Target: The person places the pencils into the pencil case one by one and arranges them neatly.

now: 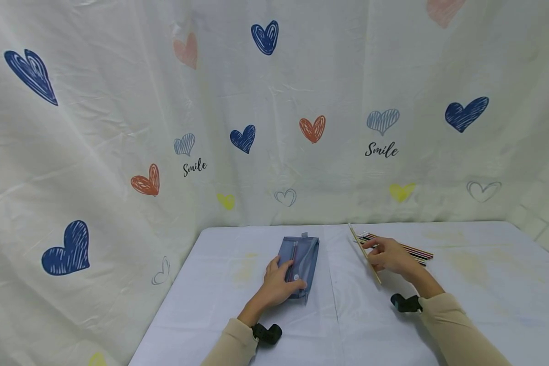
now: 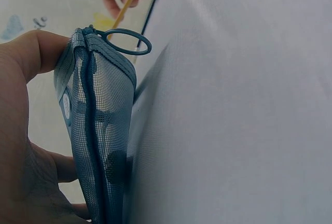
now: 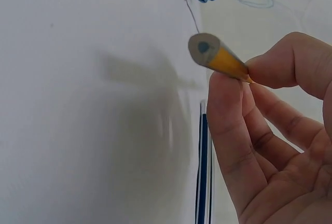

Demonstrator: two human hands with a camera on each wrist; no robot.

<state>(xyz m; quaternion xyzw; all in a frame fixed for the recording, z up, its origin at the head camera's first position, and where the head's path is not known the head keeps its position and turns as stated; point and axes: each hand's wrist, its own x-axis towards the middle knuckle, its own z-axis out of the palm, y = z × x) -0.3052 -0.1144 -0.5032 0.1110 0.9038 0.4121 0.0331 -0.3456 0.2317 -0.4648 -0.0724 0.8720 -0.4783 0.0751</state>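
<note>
Yellow pencil (image 1: 365, 255) could swivel, as my right hand (image 1: 390, 256) only pinches it; my left hand (image 1: 276, 284) rests spread on the blue pouch (image 1: 307, 257).

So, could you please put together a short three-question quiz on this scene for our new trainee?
1. Multiple choice: what does the right hand pinch?
a) a ruler
b) a yellow pencil
c) a pair of scissors

2. True or false: the left hand is lifted clear of the blue mesh pouch.

3. Open question: which hand is nearer the loose pencils lying on the table?

Key:
1. b, a yellow pencil.
2. False; the left hand rests on the pouch.
3. The right hand.
</note>
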